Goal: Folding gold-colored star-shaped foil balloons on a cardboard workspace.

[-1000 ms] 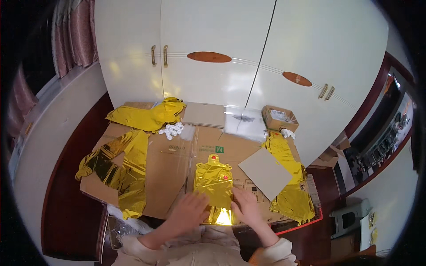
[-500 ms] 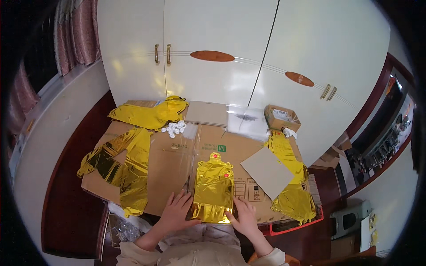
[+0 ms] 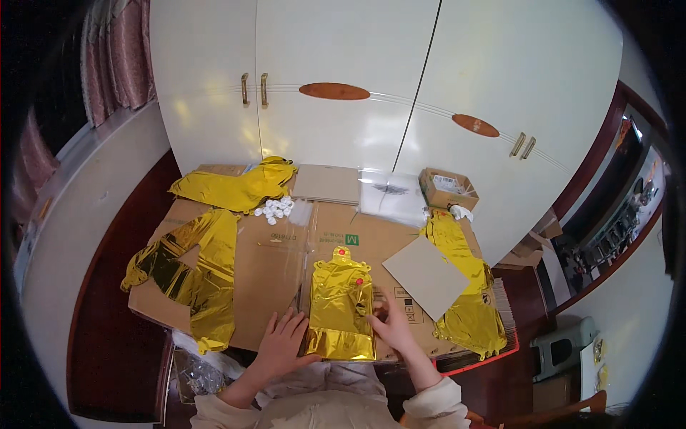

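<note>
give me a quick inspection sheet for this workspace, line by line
surface: flattened cardboard sheets spread over a dark wooden floor
job's things: gold foil piece lying flat in front of the person
clutter: more gold foil at the left, the top left and the right; small white pieces; grey card; clear plastic sheet; small open box
grippers: left hand flat by the foil's lower left edge; right hand on its right edge
cables: nothing seen
surroundings: white cupboard doors behind, curtain at left
</note>
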The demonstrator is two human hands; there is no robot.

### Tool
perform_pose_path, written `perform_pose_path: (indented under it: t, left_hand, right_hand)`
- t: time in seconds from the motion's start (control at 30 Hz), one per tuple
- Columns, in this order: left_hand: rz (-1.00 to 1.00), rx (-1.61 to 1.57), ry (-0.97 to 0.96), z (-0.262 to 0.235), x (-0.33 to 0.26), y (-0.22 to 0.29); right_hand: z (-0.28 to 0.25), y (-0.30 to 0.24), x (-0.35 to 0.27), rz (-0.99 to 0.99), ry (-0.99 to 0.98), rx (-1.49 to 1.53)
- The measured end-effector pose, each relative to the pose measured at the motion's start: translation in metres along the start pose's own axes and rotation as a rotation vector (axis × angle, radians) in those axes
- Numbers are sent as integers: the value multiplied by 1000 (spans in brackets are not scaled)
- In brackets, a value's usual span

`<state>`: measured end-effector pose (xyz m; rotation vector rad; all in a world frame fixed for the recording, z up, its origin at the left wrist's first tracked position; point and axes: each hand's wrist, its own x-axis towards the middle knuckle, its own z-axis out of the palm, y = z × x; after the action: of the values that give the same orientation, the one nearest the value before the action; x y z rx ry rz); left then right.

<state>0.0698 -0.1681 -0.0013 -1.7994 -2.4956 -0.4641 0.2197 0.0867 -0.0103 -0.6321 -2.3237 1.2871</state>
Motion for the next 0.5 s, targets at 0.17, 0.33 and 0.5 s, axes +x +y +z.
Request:
perform_pose_path:
  t: [0.17,0.33,0.5]
  left_hand:
    - [4,26,31,-1,1,2]
    - [-49,91,110,4,6,9]
    - [-92,173,143,9,28,10]
  right_hand:
    - [-2,-10,21,113,-97,131]
    - [-1,-3,34,148,-94,284]
    - [-11,-4,63,143,-123,326]
